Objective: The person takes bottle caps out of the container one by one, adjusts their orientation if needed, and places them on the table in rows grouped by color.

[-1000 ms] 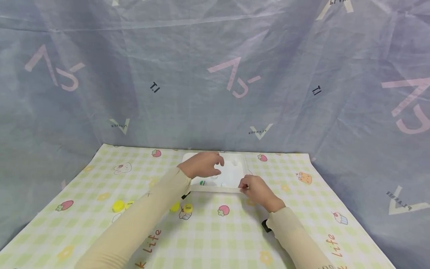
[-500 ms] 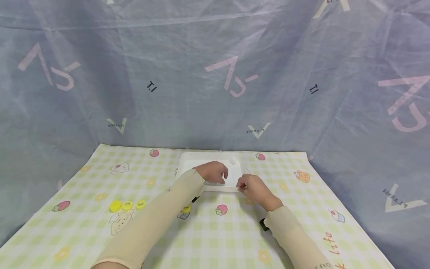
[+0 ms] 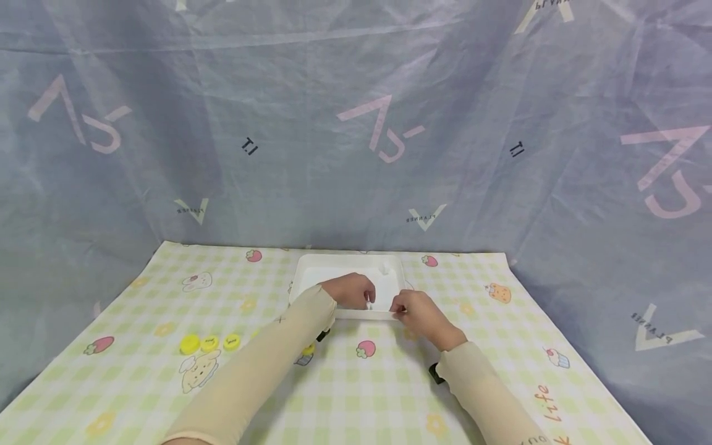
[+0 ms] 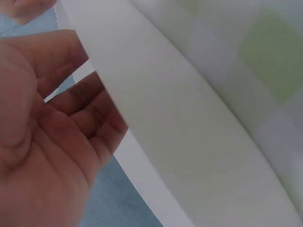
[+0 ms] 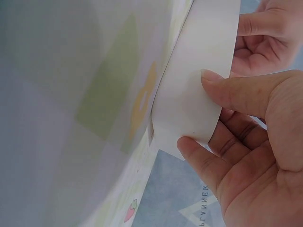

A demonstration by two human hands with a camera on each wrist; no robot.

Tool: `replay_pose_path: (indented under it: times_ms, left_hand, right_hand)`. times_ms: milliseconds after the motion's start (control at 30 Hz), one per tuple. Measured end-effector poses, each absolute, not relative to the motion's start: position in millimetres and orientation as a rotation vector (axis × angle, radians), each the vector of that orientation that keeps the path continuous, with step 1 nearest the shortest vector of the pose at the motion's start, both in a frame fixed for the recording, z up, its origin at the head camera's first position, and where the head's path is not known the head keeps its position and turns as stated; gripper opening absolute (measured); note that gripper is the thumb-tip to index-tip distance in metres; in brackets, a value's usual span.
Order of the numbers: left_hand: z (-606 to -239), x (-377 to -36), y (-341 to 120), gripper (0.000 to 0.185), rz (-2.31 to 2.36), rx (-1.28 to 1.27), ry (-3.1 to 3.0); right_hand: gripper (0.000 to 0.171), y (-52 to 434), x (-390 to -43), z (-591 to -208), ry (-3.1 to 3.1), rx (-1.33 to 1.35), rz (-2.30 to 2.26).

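Observation:
A white tray (image 3: 334,272) sits at the back middle of the checked tablecloth. My left hand (image 3: 366,298) reaches inside it near the front wall, fingers curled down onto a small white item (image 3: 368,304) that is mostly hidden. In the left wrist view the left hand (image 4: 57,127) lies behind the tray's wall (image 4: 165,132) with bent fingers. My right hand (image 3: 398,308) pinches the tray's front right corner. The right wrist view shows its thumb (image 5: 227,87) on the outer wall (image 5: 199,56) and a finger (image 5: 199,151) under the rim.
Three yellow caps (image 3: 209,342) lie in a row on the cloth at the left, and another (image 3: 308,349) peeks out by my left sleeve. A small white piece (image 3: 384,267) stands in the tray's back right corner. A blue drape (image 3: 356,123) closes off the back.
My left hand has drawn back from the tray's middle to its front wall and curled its fingers down. The right hand has kept its grip on the tray's corner.

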State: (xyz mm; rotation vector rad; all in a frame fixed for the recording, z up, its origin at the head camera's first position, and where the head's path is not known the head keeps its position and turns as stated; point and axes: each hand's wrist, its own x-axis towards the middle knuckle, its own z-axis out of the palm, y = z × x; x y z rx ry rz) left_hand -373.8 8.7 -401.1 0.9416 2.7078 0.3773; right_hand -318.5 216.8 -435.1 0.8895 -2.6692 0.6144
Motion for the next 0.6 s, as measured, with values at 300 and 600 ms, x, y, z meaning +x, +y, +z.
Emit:
replay_pose_path:
  times_ms: [300, 600]
  left_hand:
    - [-409.2, -377.6, 6.6, 0.009, 0.422, 0.994, 2.715]
    - [-404.7, -373.4, 5.4, 0.008, 0.428, 0.993, 2.726]
  right_hand:
    - [0.016, 214.8, -316.1, -435.6, -2.662, 0.896, 0.605]
    - [0.016, 214.6, -316.0, -433.8, -2.666, 0.885, 0.598]
